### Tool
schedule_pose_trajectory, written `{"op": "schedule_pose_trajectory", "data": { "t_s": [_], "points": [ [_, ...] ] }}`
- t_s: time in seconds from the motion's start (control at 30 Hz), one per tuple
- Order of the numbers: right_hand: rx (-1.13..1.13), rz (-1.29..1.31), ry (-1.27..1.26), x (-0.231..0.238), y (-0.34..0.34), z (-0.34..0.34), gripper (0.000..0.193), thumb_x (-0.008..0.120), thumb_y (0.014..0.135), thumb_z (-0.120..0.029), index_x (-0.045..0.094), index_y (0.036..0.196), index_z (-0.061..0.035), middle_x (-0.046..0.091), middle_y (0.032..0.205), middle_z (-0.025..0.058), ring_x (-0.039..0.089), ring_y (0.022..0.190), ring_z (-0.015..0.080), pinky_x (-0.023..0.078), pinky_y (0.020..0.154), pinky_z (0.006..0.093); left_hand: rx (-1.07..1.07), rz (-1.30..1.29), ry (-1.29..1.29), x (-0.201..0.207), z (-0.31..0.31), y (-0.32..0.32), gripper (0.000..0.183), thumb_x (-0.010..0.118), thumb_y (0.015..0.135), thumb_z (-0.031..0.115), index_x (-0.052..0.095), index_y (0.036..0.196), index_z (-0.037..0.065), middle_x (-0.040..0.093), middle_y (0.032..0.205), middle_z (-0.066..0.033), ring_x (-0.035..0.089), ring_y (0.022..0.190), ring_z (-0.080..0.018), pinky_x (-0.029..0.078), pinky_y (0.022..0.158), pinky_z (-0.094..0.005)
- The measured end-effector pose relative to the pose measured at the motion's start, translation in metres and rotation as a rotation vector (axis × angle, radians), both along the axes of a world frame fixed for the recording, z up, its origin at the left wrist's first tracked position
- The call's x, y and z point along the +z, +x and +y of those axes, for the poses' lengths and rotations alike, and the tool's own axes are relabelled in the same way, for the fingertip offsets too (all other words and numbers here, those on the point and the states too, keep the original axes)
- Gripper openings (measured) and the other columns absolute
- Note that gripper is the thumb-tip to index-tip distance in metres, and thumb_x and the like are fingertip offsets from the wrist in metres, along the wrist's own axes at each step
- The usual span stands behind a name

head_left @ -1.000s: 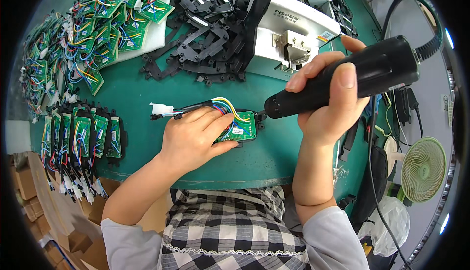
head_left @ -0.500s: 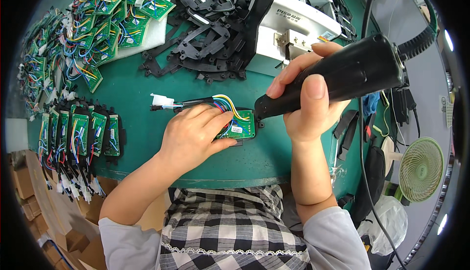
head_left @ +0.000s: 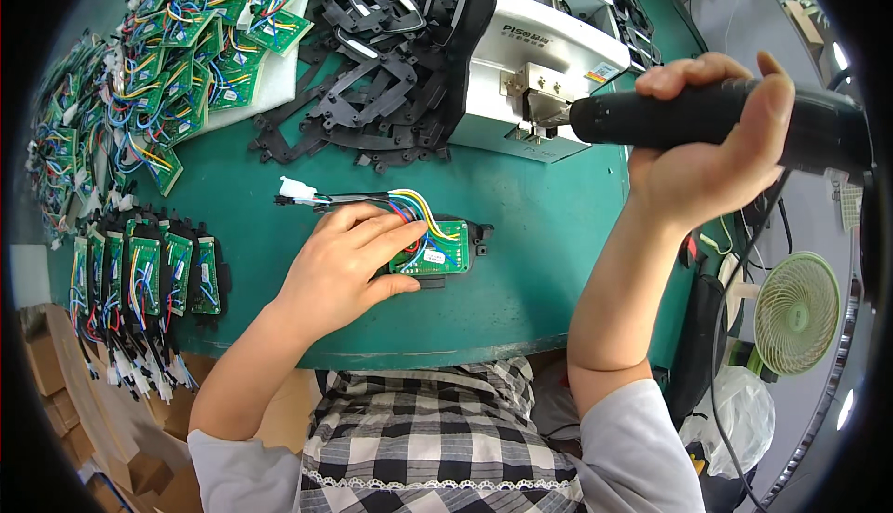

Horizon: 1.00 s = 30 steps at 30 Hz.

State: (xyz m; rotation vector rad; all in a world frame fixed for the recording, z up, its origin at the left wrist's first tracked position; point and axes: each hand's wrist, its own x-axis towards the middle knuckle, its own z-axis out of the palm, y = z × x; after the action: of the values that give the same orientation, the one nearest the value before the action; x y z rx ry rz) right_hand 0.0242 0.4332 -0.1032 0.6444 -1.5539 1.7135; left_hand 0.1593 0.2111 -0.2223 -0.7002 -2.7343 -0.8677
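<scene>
My left hand [head_left: 349, 262] grips a green circuit board [head_left: 453, 246] seated on a black plastic frame [head_left: 479, 234], holding it against the table with thumb and fingers at its left end. A bundle of coloured wires [head_left: 416, 200] loops off the board to a white connector [head_left: 296, 189] left of the hand. My right hand [head_left: 712, 155] is closed around a black electric screwdriver [head_left: 670, 119], raised and tilted nearly level. The screwdriver's nose is at the metal outlet [head_left: 542, 94] of a white screw feeder [head_left: 521, 39]; its bit tip is hard to make out.
Many wired boards [head_left: 200, 39] are heaped at the far left. Assembled boards stand in a row [head_left: 144, 266] at the near left. Black plastic frames [head_left: 372, 85] pile up beside the feeder. A green fan [head_left: 797, 313] and a hanging cable [head_left: 714, 383] are on the right.
My right hand has lifted the screwdriver off the board's right end and carried it up and right to the feeder outlet. My left hand still holds the board.
</scene>
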Motion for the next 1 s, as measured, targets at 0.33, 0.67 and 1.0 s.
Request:
{"op": "schedule_pose_trajectory", "data": {
  "t_s": [0.33,0.67,1.0],
  "points": [
    [0.025,0.000,0.011,-0.003,-0.010,-0.016,0.047,0.061,0.089,-0.032,0.045,0.110,0.0073,0.056,0.064,0.0152,0.056,0.044,0.0211,0.050,0.040,0.0343,0.072,-0.133,0.162,-0.002,0.000,-0.001,0.053,0.085,0.059,0.020,0.061,0.105,0.006,0.062,0.112,-0.0102,0.057,0.103,-0.0298,0.049,0.086,-0.0387],
    [0.226,-0.206,0.113,-0.020,0.032,-0.004,0.060,0.050,0.092,-0.045,0.036,0.125,0.0027,0.054,0.072,0.0114,0.052,0.051,0.0193,0.048,0.048,0.0339,0.139,-0.078,0.132,-0.010,0.001,-0.002,0.058,0.085,0.060,0.022,0.063,0.110,0.006,0.063,0.111,-0.0095,0.057,0.102,-0.0291,0.048,0.087,-0.0384],
    [0.272,-0.365,-0.057,-0.051,0.071,-0.018,0.068,0.070,0.083,-0.036,0.037,0.118,0.0108,0.058,0.062,0.0102,0.055,0.047,0.0141,0.044,0.045,0.0240,0.122,-0.093,0.114,-0.007,0.000,-0.004,0.057,0.084,0.060,0.028,0.065,0.108,0.005,0.063,0.111,-0.0091,0.057,0.099,-0.0288,0.047,0.088,-0.0390]
  ]
}}
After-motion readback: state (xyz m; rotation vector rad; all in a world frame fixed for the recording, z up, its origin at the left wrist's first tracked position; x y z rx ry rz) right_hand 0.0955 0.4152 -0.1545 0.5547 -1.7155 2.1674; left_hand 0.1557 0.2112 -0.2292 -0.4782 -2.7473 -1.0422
